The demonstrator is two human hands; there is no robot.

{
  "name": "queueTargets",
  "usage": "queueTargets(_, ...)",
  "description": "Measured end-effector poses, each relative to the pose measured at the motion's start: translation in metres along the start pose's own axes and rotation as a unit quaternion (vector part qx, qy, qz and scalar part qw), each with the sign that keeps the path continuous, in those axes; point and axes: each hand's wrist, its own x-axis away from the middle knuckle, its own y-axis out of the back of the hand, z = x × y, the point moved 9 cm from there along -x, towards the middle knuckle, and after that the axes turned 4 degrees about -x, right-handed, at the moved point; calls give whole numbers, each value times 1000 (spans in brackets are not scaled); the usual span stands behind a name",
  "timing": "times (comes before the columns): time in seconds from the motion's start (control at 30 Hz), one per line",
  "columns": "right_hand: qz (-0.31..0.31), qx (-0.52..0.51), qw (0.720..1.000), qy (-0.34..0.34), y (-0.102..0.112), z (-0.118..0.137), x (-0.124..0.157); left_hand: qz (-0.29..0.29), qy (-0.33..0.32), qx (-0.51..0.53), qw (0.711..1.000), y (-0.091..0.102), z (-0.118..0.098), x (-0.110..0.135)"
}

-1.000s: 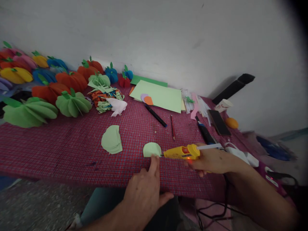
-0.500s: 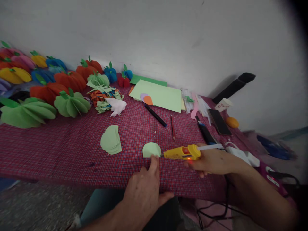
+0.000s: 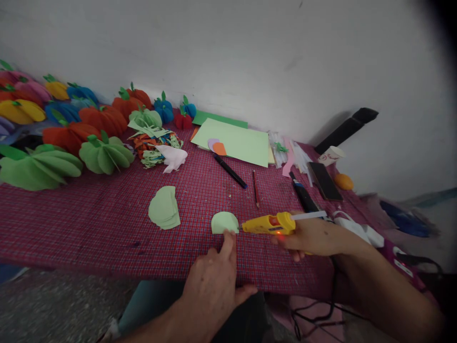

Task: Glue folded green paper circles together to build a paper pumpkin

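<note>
A pale green half-round paper piece [image 3: 224,222] lies flat on the checked cloth. My left hand [image 3: 213,281] presses its lower edge with an outstretched index finger; the thumb is spread out to the right and the other fingers are partly hidden. My right hand [image 3: 310,237] is closed around a yellow hot glue gun [image 3: 269,225]. A white glue stick [image 3: 309,215] pokes out of its back and a red light glows on its side. The nozzle is at the right corner of the paper piece. A stack of similar green paper pieces [image 3: 164,208] lies to the left.
Paper pumpkins [image 3: 106,155] in several colours crowd the left back. Behind my hands lie paper sheets [image 3: 243,143], a black marker [image 3: 230,170] and a red pencil [image 3: 256,188]. A phone [image 3: 324,181], a paper cup [image 3: 331,156] and an orange fruit [image 3: 343,181] stand at the right.
The glue gun's nozzle has shifted very slightly up and the glue stick at its back tilts up a little more. My left hand stays put on the paper piece.
</note>
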Motion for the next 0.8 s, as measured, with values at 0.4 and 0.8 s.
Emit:
queueTargets(0.4,-36,9,999,-23,10,3,-6,-9,0,-2,1000,0,1,0)
queueTargets(0.8,-43,0,999,-1,14,10,-16,-12,-7,-1,1000,1,-1,1)
